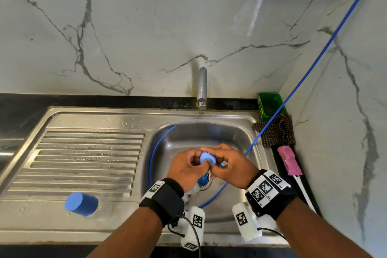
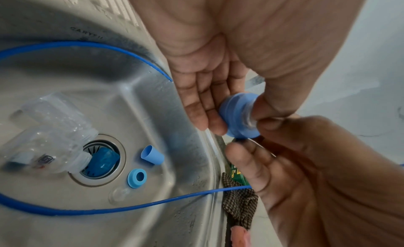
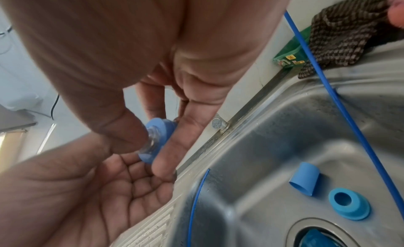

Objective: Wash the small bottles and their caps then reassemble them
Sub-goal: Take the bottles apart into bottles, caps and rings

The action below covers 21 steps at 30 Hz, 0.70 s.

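Above the sink basin (image 1: pixel 236 132) both hands meet round one light-blue bottle cap (image 1: pixel 207 157) with a clear insert in it. My left hand (image 1: pixel 188 165) pinches the cap (image 2: pixel 238 116) between thumb and fingertips. My right hand (image 1: pixel 228 163) grips the same cap (image 3: pixel 157 140), thumb on the clear insert. Two clear small bottles (image 2: pixel 54 129) lie uncapped on the basin floor by the drain (image 2: pixel 102 161). A blue tapered cap (image 2: pixel 152 154) and a blue ring collar (image 2: pixel 137 177) lie beside the drain. A bigger blue cap (image 1: pixel 81 204) lies on the drainboard.
The tap (image 1: pixel 202 88) stands behind the basin, no water running. A thin blue hose (image 1: pixel 314 60) loops through the basin. A green box (image 1: pixel 269 104), a checked cloth (image 1: pixel 276 132) and a pink-headed brush (image 1: pixel 290 163) line the right wall.
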Tool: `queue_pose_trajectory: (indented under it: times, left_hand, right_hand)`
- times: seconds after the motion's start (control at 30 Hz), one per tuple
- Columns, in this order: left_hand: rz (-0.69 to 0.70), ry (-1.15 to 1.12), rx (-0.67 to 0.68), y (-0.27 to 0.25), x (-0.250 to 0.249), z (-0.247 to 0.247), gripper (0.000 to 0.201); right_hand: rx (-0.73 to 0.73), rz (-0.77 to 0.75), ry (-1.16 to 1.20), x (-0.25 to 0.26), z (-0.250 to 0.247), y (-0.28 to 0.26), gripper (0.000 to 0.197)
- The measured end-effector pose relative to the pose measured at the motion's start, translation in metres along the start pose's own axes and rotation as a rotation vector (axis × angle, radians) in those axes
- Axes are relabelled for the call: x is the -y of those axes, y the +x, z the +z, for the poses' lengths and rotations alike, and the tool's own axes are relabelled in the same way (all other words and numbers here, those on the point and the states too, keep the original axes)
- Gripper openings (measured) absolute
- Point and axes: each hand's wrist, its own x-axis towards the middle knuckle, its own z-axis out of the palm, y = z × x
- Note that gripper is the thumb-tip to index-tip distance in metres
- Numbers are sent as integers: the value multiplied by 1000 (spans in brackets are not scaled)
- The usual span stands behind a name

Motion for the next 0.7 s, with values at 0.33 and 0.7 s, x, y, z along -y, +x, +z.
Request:
queue_pose_trajectory:
  times: [0.33, 0.7]
  left_hand:
    - [-118, -322, 207, -4, -16, -3, 20]
    - [-146, -421, 203, -7, -18, -7, 24]
  right_hand:
    - [-82, 28, 54, -11, -2, -1, 50]
    - [-82, 35, -13, -16, 1, 14, 37]
